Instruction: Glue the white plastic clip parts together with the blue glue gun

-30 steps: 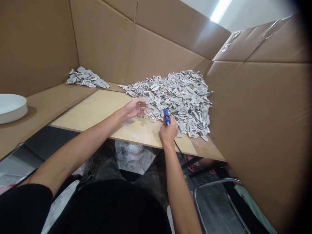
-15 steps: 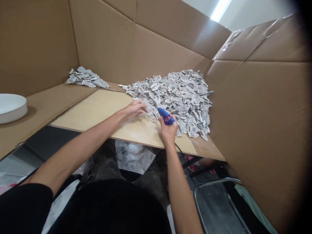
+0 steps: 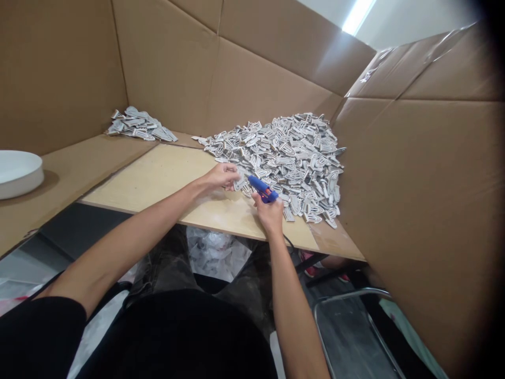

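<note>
My right hand is wrapped round a blue glue gun, whose nozzle points up and left. Close to that nozzle, my left hand pinches a small pale grey piece in its fingertips; the fingers partly cover it. Whether the nozzle touches the piece I cannot tell. Both hands are over the wooden board, at the near-left edge of a large heap of flat grey-white slotted pieces.
A smaller heap of similar pieces lies in the back left corner. At far left stands a round white dish. Cardboard walls enclose the back and sides. A metal-framed chair is below right. The gun's cord hangs over the board's edge.
My left fingers have closed on a grey piece and drawn in slightly. The glue gun in my right hand has shifted a little left, nearer to my left fingers.
</note>
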A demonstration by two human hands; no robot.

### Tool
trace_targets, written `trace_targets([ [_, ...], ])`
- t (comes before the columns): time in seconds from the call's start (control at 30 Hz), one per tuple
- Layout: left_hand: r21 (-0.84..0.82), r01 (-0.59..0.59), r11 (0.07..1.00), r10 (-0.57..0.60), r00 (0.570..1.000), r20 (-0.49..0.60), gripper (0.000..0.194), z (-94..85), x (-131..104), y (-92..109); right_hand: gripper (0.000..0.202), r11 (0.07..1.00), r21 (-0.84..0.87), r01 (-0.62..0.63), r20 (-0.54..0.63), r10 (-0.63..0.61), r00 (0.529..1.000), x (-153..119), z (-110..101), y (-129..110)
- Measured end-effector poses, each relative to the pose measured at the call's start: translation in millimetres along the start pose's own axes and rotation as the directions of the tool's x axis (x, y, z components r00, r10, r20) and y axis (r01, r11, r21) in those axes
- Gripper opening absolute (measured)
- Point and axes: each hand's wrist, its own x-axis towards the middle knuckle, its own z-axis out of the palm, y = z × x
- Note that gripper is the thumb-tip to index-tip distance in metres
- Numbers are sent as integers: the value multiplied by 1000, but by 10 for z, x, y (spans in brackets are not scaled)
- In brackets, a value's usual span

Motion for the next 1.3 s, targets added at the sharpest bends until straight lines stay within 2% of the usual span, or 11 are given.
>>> trace_targets([
  [0.37, 9, -26, 1000, 25, 994, 102, 23, -4, -28, 8, 41, 999, 14, 30, 11, -30, 999, 14, 9, 18],
  [0.57, 57, 18, 998, -23, 996, 92, 22, 13, -63, 74, 44, 1000, 6, 27, 7, -28, 1000, 16, 12, 40],
  [0.97, 44, -5, 999, 1, 997, 78, 17, 23, -68, 79, 53, 999, -28, 19, -7, -19, 1000, 25, 37, 72],
  [1.3, 40, -3, 999, 0, 997, 78, 18, 22, -67, 75, 52, 999, -22, 34, -3, -34, 999, 18, 38, 49],
])
